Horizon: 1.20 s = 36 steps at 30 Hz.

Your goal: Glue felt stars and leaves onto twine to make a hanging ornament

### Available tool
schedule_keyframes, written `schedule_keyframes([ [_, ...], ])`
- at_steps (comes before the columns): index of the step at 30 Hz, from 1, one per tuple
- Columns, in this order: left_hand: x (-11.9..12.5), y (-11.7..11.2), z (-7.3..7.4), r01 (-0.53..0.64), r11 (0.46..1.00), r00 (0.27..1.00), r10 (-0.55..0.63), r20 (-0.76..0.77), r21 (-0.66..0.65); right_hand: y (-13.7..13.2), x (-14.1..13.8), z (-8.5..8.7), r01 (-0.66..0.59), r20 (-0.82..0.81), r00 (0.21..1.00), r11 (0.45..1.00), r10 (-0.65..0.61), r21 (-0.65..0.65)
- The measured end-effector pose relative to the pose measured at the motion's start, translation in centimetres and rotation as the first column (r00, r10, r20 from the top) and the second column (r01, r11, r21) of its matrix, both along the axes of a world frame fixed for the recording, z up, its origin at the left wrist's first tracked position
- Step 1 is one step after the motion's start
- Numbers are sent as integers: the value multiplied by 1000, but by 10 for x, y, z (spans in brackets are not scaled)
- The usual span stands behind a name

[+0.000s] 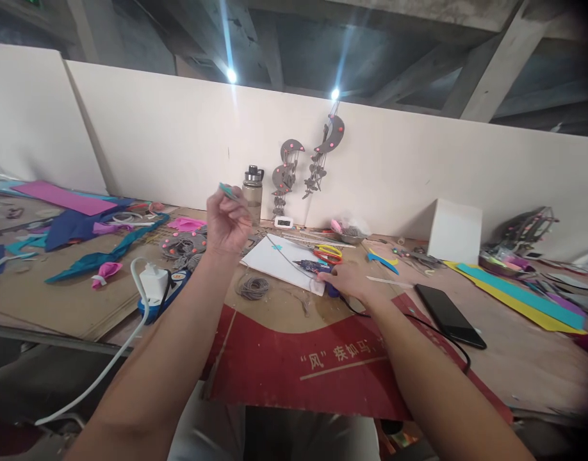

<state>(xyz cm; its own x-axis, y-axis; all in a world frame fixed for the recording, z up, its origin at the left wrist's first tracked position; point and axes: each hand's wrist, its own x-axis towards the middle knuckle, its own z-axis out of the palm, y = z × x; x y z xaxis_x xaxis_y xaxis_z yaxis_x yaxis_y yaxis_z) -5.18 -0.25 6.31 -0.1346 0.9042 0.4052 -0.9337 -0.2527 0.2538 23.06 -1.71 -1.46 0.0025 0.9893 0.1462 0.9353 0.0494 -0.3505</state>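
Observation:
My left hand (227,221) is raised above the table, its fingers closed on a small teal piece (226,190) whose exact shape I cannot make out. Low over the white board (262,255), my right hand (349,280) grips a dark blue glue gun (314,265), its nozzle pointing left. A black cord (412,315) trails from the gun to the right. Yellow-and-red scissors (328,254) lie just behind the gun. A tiny turquoise cutout (276,247) rests on the board. Beside the board sits a coil of grey cord (253,289).
A black phone (449,315) lies at right, near turquoise and yellow sheets (519,294). A power strip with a white plug (155,282) stands at left. Behind are a bottle (252,192) and grey moon-shaped hangings (331,133) on the white partition. Red printed cardboard (284,358) covers the front edge.

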Motion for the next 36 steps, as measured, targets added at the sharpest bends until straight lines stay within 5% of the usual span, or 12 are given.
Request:
schedule_keyframes([
  [4, -8, -19, 13, -177, 983, 984, 177, -9, 41, 6, 0, -13, 47, -174, 983, 998, -53, -38],
  [7, 0, -13, 10, -117, 993, 988, 119, -96, 23, 6, 1, -14, 86, -253, 963, 996, -92, -34],
  [10, 24, 1, -5, 21, 995, 944, -53, -326, -101, 4, 1, -10, 110, -338, 936, 994, -96, 24],
  [14, 60, 14, -36, -127, 963, 794, -46, -606, -239, 2, -1, -3, 156, -412, 907, 978, -87, 136],
  [18, 71, 20, -59, -272, 924, 662, -22, -749, -268, -6, -16, 7, 128, -698, 715, 973, 44, 193],
  [21, 68, 25, -66, -335, 912, 638, 34, -769, -237, -18, -31, 15, 30, -807, 543, 956, 230, 292],
  [23, 66, 28, -68, -350, 909, 637, 55, -769, -225, -26, -39, 18, -20, -801, 515, 938, 305, 345],
  [27, 66, 30, -71, -348, 913, 641, 65, -764, -215, -35, -44, 20, -54, -721, 618, 932, 313, 359],
  [32, 69, 29, -70, -343, 919, 653, 85, -753, -194, -38, -45, 19, -72, -442, 834, 858, 332, 508],
  [36, 70, 28, -70, -346, 923, 651, 110, -751, -165, -39, -47, 17, -89, -346, 887, 850, 304, 520],
])
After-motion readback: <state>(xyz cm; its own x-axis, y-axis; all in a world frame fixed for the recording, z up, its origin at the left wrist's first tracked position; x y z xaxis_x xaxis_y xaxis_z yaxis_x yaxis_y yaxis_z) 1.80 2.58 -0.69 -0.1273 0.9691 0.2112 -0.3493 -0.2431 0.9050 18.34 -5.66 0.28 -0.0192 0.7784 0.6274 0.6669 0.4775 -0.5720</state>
